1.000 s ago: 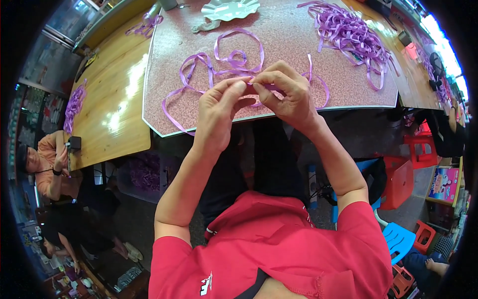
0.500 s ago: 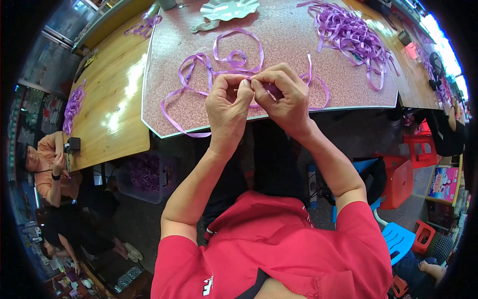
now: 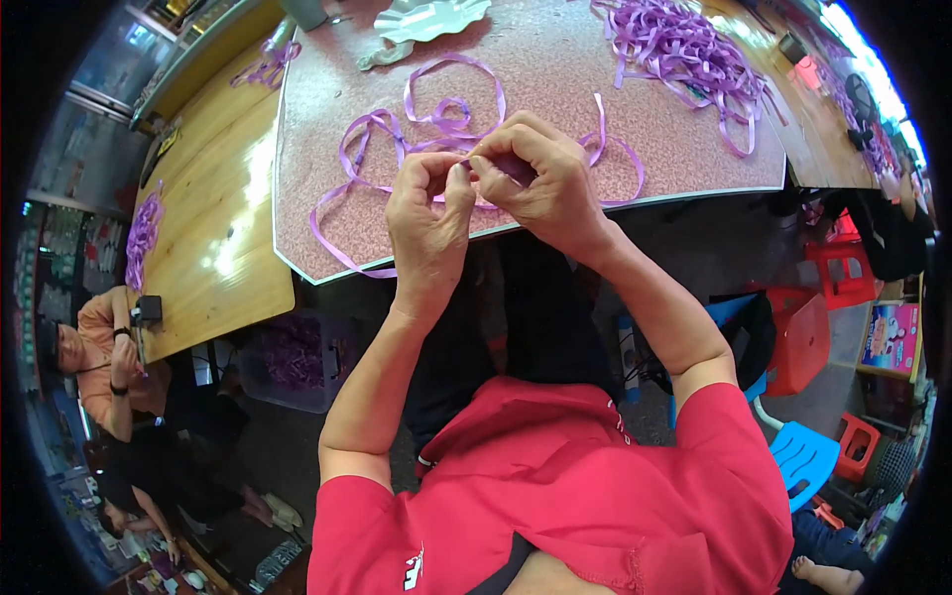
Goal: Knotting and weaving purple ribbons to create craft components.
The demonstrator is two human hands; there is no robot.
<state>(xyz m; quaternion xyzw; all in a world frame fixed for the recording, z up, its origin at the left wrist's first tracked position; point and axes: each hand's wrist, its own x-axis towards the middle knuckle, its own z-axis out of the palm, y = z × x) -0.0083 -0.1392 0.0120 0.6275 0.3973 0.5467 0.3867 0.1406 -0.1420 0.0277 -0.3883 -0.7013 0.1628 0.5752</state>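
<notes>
Over the near edge of the pink speckled tabletop (image 3: 327,104), my two hands meet with their fingertips together. My left hand (image 3: 430,203) is closed, thumb and forefinger pinching a purple ribbon (image 3: 346,260). Close against it, my right hand (image 3: 540,183) pinches the same ribbon; the exact spot between the fingertips is too small to make out. Loops of the ribbon curl on the tabletop beyond my hands and to both sides, and one loop dips at the front edge on the left.
A heap of purple ribbons (image 3: 679,55) lies at the far right. At the back stands a pale scalloped dish (image 3: 433,18). A wooden table (image 3: 213,198) adjoins on the left, where a co-worker (image 3: 104,347) sits. Below it is a clear bin (image 3: 297,362). Red and blue stools (image 3: 799,458) stand right.
The view has shifted slightly, so the tabletop sits a little further left. My hands stay pinched together on the ribbon, with the right fingers a bit more tightly bent.
</notes>
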